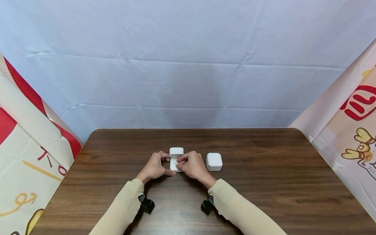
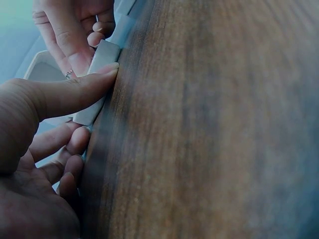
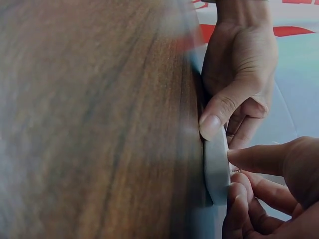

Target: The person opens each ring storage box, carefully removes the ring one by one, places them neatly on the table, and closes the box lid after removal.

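A small white ring box [image 1: 176, 151] stands on the table with its lid raised at the back. My left hand [image 1: 154, 166] grips the box from the left, its thumb at the front edge and its other fingers at the side. From the right, my right hand [image 1: 193, 165] reaches into the box, thumb and forefinger pinching a thin ring [image 3: 236, 171] at the white insert. A sparkling stone on the ring shows in the left wrist view, beside the right fingertips. Those fingers hide part of the ring and the insert.
A second white box [image 1: 214, 161], closed, stands just right of my right hand. Both lie on a dark wooden table [image 1: 264, 182]. Behind the table hangs a pale cloth [image 1: 188, 65], and printed cloths hang on the left and right sides.
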Demonstrator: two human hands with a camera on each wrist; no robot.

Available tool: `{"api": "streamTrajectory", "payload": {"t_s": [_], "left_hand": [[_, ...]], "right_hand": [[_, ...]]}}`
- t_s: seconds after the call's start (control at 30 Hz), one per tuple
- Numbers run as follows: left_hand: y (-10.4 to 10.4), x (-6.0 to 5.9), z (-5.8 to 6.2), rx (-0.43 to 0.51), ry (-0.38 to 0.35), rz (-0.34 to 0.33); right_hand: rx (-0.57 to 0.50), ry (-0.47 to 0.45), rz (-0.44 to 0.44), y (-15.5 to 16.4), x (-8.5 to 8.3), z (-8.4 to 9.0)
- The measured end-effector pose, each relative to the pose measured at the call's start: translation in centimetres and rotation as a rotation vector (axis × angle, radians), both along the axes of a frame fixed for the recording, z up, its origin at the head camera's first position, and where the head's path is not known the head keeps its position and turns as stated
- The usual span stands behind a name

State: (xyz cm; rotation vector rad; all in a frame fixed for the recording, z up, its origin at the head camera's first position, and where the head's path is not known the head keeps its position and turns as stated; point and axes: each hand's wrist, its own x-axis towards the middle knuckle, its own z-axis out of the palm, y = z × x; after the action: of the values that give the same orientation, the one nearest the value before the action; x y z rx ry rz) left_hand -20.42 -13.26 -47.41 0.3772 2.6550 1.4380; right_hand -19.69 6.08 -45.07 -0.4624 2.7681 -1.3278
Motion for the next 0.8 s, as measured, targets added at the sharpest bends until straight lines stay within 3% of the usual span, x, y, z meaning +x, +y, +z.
{"api": "streamTrajectory", "payload": {"t_s": [0.8], "left_hand": [[0.06, 0.12, 0.17, -0.005, -0.034, 0.012]], "right_hand": [[-0.019, 0.026, -0.003, -0.02, 0.03, -0.29]]}}
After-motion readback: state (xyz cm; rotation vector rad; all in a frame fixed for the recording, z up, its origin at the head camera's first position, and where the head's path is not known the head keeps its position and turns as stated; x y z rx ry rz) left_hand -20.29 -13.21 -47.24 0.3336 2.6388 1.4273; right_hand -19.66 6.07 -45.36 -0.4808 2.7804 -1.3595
